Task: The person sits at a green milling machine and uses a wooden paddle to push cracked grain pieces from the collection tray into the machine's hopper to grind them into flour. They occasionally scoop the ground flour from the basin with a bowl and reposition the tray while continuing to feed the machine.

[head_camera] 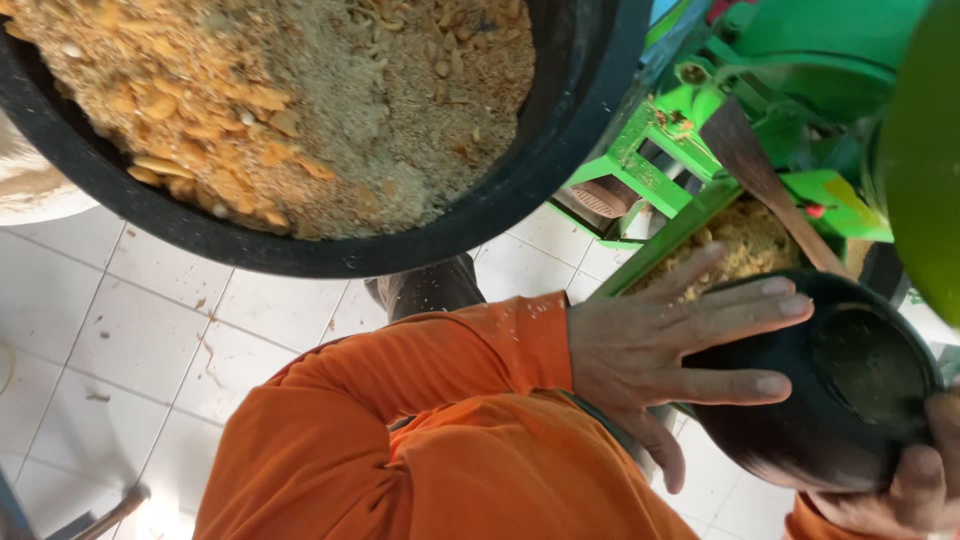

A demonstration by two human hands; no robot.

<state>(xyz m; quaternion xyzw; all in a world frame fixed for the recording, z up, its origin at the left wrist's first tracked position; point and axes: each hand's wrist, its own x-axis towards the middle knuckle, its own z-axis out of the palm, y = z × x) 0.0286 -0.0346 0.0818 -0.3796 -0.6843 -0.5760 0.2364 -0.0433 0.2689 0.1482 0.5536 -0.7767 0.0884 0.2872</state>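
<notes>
My left hand (660, 360), in an orange sleeve, lies flat with spread fingers against the outer wall of a small black bowl (800, 440). My right hand (915, 490) grips the same bowl at its lower right rim, only partly in view. The bowl is tipped on its side, its mouth toward a green machine (800, 60); a dusty residue coats its inside. Above hangs a large black tub (560, 150) filled with tan and orange crumbly meal and flakes.
The green machine's frame (650, 170) stands at the right, with yellowish ground material (745, 245) and a brown wooden paddle (760, 180) by it. A foot in a sandal (600, 197) and a dark trouser leg (430, 288) stand on the white tile floor (150, 330).
</notes>
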